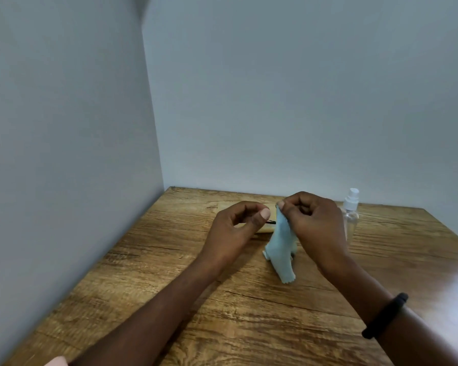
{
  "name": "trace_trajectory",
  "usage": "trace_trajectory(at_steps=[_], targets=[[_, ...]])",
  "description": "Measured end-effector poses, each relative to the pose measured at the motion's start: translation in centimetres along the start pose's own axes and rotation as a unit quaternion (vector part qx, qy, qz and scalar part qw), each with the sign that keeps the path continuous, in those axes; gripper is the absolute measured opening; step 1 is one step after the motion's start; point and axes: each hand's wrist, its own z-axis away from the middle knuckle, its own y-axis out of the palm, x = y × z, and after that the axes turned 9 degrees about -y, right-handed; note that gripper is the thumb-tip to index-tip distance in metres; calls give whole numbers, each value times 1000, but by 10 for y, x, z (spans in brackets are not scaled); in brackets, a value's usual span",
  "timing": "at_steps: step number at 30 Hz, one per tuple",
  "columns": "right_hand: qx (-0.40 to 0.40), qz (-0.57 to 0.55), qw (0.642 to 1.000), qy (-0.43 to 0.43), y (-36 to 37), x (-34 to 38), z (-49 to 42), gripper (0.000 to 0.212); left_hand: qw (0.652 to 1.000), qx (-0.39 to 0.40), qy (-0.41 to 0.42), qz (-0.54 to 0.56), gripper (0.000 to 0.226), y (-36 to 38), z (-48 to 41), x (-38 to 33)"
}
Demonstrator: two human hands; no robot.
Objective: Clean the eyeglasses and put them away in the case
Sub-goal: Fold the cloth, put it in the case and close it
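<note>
A pale blue cloth [280,244] is pinched in the closed right hand [311,223], hung ready for wiping. Left of the cloth, the eyeglasses [271,222] (only a dark sliver shows) seem steadied by the left hand [236,228], fingers curled. The case is hidden behind.

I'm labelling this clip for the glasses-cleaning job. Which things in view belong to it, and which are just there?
Part of the job:
- light blue cloth, pinched in the right hand
- thin dark piece, probably the eyeglasses, at the left hand
- tan object behind the hands, likely the case
- clear spray bottle

Just there:
- wooden table
- black wristband
</note>
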Motion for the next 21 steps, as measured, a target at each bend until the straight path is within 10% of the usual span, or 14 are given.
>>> trace_trajectory(at_steps=[9, 21], targets=[[24, 161, 980, -113, -3, 11, 3, 7, 978, -4, 149, -147, 38, 8, 9, 3], [34, -91, 995, 28, -3, 5, -2, 15, 993, -28, 103, -54, 28, 5, 5, 1]])
